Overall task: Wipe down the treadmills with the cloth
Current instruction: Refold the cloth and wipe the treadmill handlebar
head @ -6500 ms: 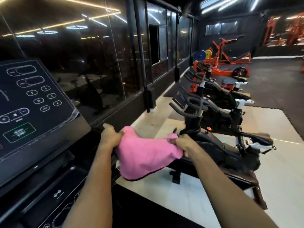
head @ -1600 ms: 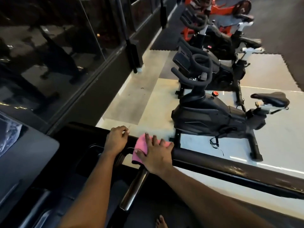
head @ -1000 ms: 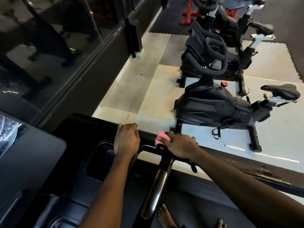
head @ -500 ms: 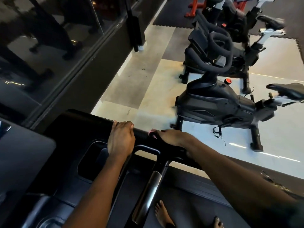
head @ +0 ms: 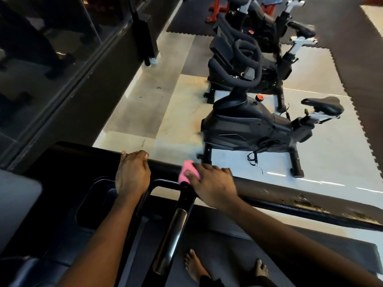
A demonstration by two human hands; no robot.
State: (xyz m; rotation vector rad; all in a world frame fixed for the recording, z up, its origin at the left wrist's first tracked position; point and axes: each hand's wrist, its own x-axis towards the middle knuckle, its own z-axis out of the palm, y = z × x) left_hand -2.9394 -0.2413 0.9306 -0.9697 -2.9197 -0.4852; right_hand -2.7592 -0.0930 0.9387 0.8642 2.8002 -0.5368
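Observation:
The black treadmill's right side rail runs from the console towards the lower right, its coating worn and flaking further along. My right hand presses the pink cloth onto this rail, thumb on top of the cloth; most of the cloth is hidden under the palm. My left hand rests over the rail's front corner beside the console tray, fingers curled over the edge. A chrome grip bar slopes down between my arms.
My bare feet stand on the treadmill belt. Just beyond the rail stands a black exercise bike, with more bikes behind it on the pale floor. A dark glass wall runs along the left. The console's grey corner shows at left.
My right hand with the cloth has slid a little along the rail and more pink now shows past the fingers. My left hand has kept its place on the rail corner.

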